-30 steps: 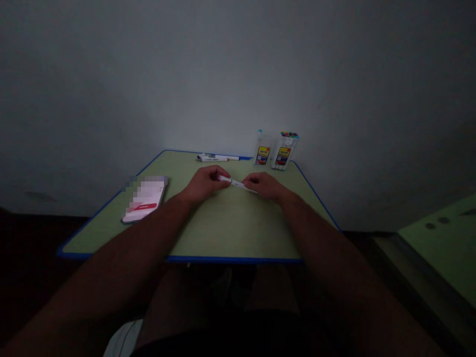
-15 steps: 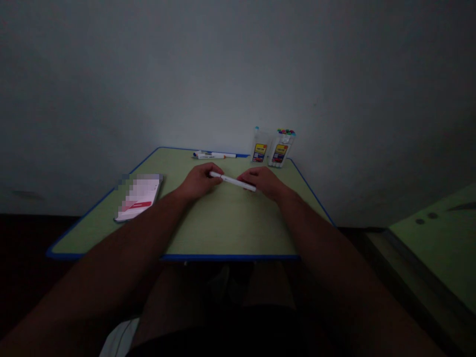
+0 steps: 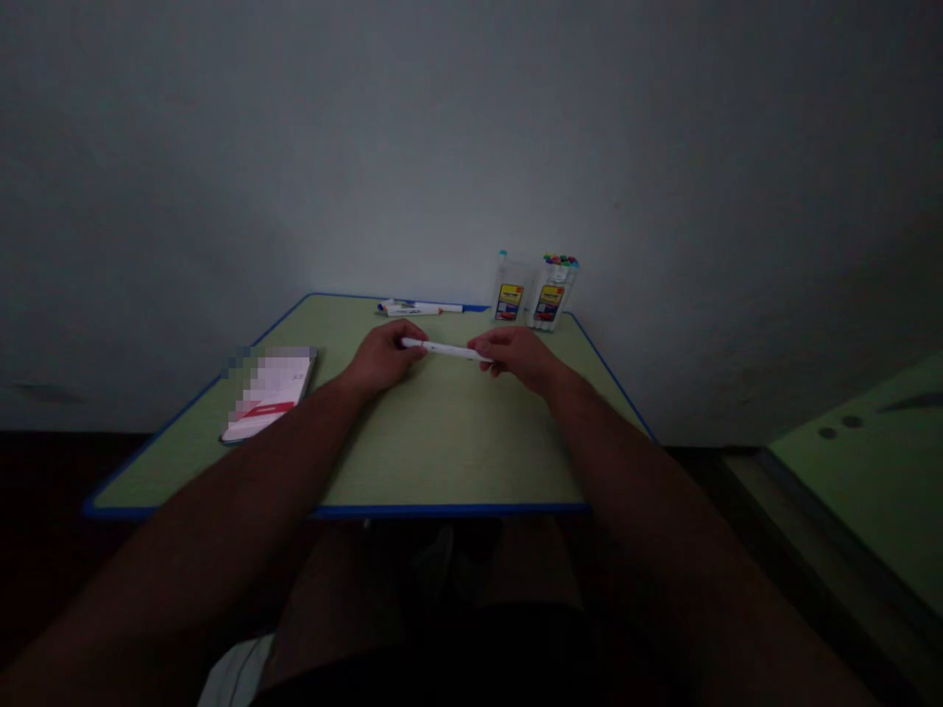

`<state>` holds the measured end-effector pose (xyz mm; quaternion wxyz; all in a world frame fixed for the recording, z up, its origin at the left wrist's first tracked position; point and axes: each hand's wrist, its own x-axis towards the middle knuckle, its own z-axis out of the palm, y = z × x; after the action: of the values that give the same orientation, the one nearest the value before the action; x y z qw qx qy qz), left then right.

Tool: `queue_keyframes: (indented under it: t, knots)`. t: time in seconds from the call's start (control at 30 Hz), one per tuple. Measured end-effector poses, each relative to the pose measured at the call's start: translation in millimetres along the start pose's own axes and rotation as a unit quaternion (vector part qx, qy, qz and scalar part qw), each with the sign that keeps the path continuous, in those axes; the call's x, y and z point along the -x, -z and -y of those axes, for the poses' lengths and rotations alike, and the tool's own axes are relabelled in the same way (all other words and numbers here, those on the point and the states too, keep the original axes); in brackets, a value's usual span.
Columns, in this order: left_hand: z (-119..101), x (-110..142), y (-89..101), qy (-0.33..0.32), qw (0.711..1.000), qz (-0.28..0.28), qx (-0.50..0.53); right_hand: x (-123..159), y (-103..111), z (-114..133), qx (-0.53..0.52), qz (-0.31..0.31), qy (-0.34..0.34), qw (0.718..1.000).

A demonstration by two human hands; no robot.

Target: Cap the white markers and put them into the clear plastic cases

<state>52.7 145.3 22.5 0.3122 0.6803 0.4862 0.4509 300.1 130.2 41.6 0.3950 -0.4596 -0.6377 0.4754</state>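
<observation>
A white marker pen (image 3: 448, 349) is held nearly level above the table between my two hands. My left hand (image 3: 387, 355) is closed round its left end, fingers and thumb pinching it. At the other end, my right hand (image 3: 516, 355) grips the marker with its fingertips. Beyond the hands, several markers (image 3: 413, 309) lie near the table's back edge. A clear marker case (image 3: 508, 295) with one light-blue-capped marker stands at the back right. Beside it, a second clear case (image 3: 551, 295) is filled with several coloured-capped markers.
The pale green table (image 3: 449, 452) has a blue rim and stands against a grey wall (image 3: 442, 137). A phone-like flat device (image 3: 276, 393), partly pixelated, lies at the left. A light green panel (image 3: 876, 471) is at the far right.
The right hand has closed onto the marker's right end, which stuck out past it before. The marker has turned closer to level and shifted slightly left with the left hand.
</observation>
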Motion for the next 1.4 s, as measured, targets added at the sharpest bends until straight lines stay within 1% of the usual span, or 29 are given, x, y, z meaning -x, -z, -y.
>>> queue_keyframes:
  t: [0.13,0.23,0.43,0.7,0.9,1.0,1.13,1.23,1.3,1.4]
  knots:
    - [-0.9,-0.1,1.7,0.014,0.998,-0.035,-0.044,-0.4,1.2,-0.8,0.067,-0.028,-0.025,0.997]
    - [-4.1,1.4,1.8,0.014,0.999,-0.031,-0.037,-0.6,2.3,-1.7,0.101,-0.041,-0.028,0.994]
    - [-8.8,2.1,3.3,0.026,1.000,-0.013,-0.010,-1.8,5.7,-4.1,0.124,-0.052,-0.025,0.991]
    - [-6.5,1.6,2.0,0.027,0.998,-0.019,0.045,-1.7,9.8,-7.3,0.117,-0.060,-0.019,0.991]
    - [-14.5,4.9,-2.5,0.037,0.998,-0.006,0.052,-1.6,13.2,-4.5,0.131,-0.062,-0.001,0.989]
    - [-18.4,6.2,-3.8,0.037,0.997,-0.015,0.061,-1.9,14.0,-2.5,0.132,-0.062,0.011,0.989]
    - [-23.1,7.5,-4.9,0.020,0.996,-0.033,0.074,-2.0,13.0,-3.0,0.133,-0.080,0.035,0.987]
    - [-26.3,9.9,-7.7,-0.003,0.996,-0.042,0.076,-3.1,11.0,-7.1,0.128,-0.087,0.032,0.988]
    - [-27.4,11.8,-10.7,-0.011,0.996,-0.037,0.082,-4.3,9.4,-9.9,0.126,-0.092,0.022,0.987]
    - [-26.7,13.6,-14.9,-0.017,0.995,-0.012,0.098,-5.4,6.8,-11.0,0.121,-0.099,0.008,0.988]
